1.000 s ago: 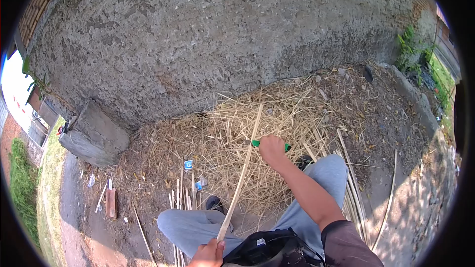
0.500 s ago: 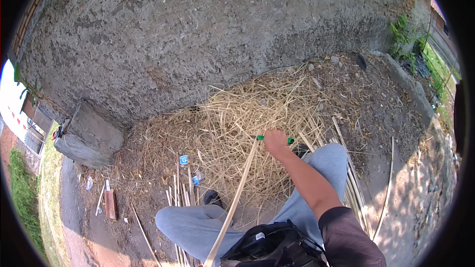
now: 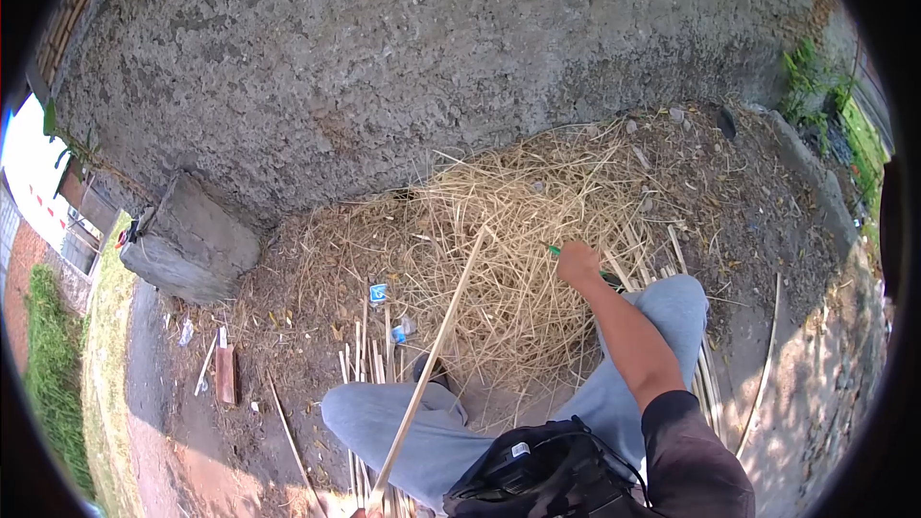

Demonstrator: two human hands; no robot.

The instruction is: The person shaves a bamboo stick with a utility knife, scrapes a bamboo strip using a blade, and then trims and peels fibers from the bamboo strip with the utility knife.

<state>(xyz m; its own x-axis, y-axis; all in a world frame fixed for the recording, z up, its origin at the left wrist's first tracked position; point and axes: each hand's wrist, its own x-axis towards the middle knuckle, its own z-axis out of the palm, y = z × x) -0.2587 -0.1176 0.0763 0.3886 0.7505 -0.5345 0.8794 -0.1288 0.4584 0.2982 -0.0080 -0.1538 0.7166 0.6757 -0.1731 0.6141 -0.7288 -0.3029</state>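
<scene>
My right hand (image 3: 578,264) is closed around a green-handled knife (image 3: 553,249) above the pile of shavings. Its blade is too small to make out clearly. A long pale strip of wood or bamboo (image 3: 436,350) slants up from the bottom edge across my left leg. The strip's far end stands free, apart from the knife and to its left. Just a bit of my left hand (image 3: 366,513) shows at the bottom edge, closed on the strip's near end; most of that hand is out of frame.
Pale shavings (image 3: 518,312) cover the ground before my feet, against a rough grey wall (image 3: 413,67). More strips (image 3: 710,379) lie beside both legs. On the left stand a concrete block (image 3: 197,245) and a reddish-brown piece (image 3: 225,374). A black bag (image 3: 547,475) rests at my lap.
The knife has left the strip's far end and moved right with my right hand. The strip's far end now reaches higher over the shavings. The camera view has shifted slightly.
</scene>
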